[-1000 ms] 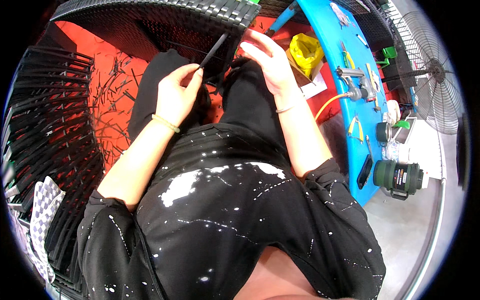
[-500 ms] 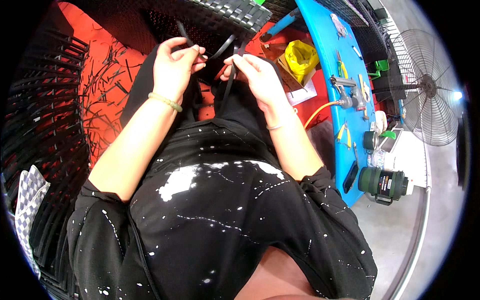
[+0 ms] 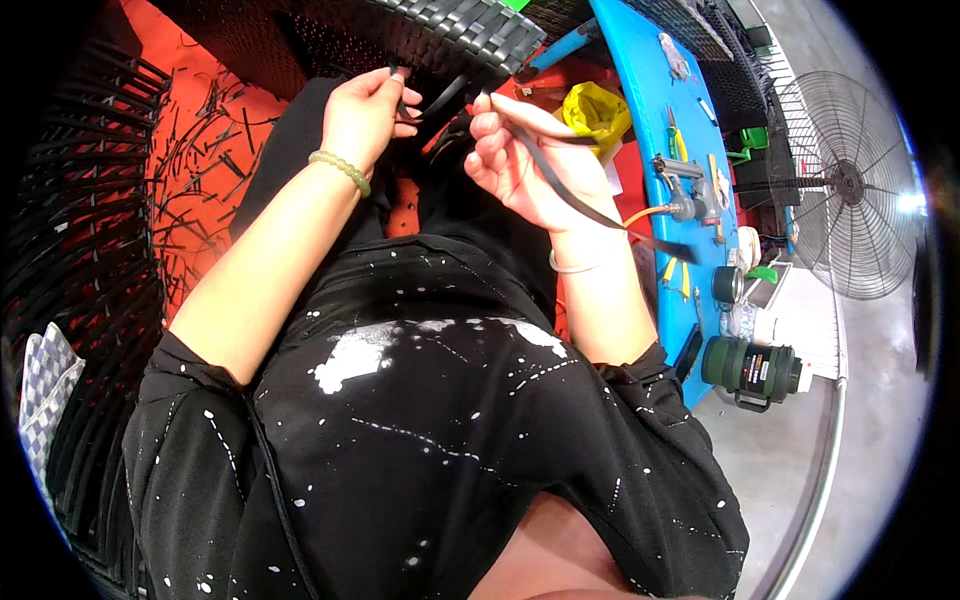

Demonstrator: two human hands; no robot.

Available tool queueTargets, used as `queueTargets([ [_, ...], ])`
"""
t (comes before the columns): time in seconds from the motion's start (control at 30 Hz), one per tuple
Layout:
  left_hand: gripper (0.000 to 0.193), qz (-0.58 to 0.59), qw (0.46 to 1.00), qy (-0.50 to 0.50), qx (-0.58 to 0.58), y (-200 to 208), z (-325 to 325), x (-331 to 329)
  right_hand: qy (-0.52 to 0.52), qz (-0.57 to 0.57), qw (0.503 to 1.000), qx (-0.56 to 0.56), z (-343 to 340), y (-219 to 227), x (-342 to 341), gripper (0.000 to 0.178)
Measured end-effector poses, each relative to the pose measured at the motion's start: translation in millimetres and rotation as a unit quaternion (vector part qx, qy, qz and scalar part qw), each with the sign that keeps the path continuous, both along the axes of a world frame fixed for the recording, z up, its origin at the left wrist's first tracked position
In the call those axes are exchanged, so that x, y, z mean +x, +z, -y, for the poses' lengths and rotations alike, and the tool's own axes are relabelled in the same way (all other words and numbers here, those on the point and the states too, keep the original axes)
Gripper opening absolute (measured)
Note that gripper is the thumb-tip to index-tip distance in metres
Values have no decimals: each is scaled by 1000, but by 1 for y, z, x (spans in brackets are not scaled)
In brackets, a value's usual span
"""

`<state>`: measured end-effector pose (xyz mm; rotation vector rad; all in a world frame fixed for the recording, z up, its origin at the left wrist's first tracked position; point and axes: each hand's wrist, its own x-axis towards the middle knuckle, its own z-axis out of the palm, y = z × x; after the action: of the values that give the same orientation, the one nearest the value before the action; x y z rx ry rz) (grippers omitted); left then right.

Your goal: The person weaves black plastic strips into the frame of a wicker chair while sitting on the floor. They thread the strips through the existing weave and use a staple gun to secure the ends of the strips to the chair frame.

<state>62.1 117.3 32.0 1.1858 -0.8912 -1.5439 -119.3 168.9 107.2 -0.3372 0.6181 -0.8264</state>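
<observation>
A black woven furniture piece (image 3: 465, 32), made of flat plastic strips, stands in front of my knees. Just below its woven edge, my left hand (image 3: 368, 115) pinches a dark strip between thumb and fingers. To its right, my right hand (image 3: 530, 160) is turned palm up, thumb and forefinger closed on a flat black strip (image 3: 560, 182). The strip's free end trails across the palm and past the wrist toward the blue table. Another length of strip (image 3: 446, 96) loops between the hands under the weave. Where it enters the weave is hidden in shadow.
Strip offcuts litter the red floor covering (image 3: 215, 180). A blue table (image 3: 645, 130) at right carries a staple gun with an orange hose (image 3: 685, 190), pliers (image 3: 675, 278) and tape (image 3: 728, 284). Nearby are a yellow bag (image 3: 597, 112), a green jug (image 3: 745, 368), a fan (image 3: 848, 185) and black woven frames (image 3: 80, 220).
My right hand has turned palm up and moved slightly right, drawing the strip's loose end out toward the table. My left hand has risen a little, closer to the woven edge.
</observation>
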Motion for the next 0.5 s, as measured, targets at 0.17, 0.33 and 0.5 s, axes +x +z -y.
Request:
queueTargets([
  [0.17,28,46,993,-106,-12,-16,3,-10,2,136,989,53,15,11,-14,23],
  [0.33,31,145,959,-223,-93,-21,30,-18,3,161,986,51,22,14,-20,25],
  [0.5,27,121,959,-190,-172,-32,54,-28,13,120,992,33,28,10,-25,25],
])
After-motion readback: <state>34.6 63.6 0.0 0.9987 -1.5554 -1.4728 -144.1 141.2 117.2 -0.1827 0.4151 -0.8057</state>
